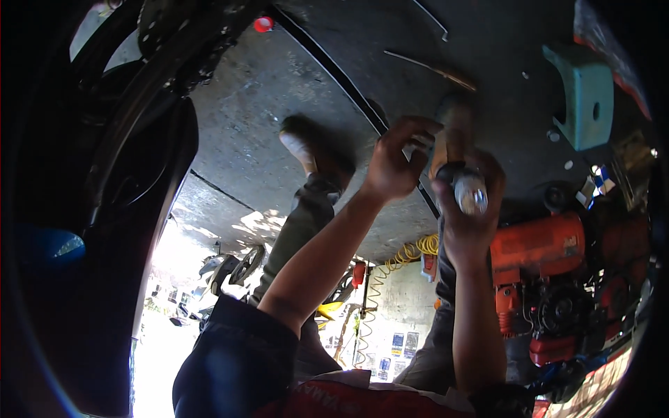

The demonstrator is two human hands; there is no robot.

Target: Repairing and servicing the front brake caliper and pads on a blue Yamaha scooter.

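Observation:
In my right hand [470,223], the fingers wrap round a short, rounded thing with a clear, shiny end [471,195] and a dark collar. Its exact kind does not show. Just to its left, my left hand [396,164] is raised with its fingers curled toward the thumb. A small pale glint [417,144] shows between those fingers, too unclear to name. The two hands are apart, held above the floor and over my legs.
Beyond my hands, a thin screwdriver-like tool [431,68] and a bent metal rod [433,19] lie on the dark floor. A teal plastic stool [584,97] and a red compressor [536,247] stand at right. Dark vehicle parts [111,139] fill the left. A yellow coiled hose [401,258] hangs behind.

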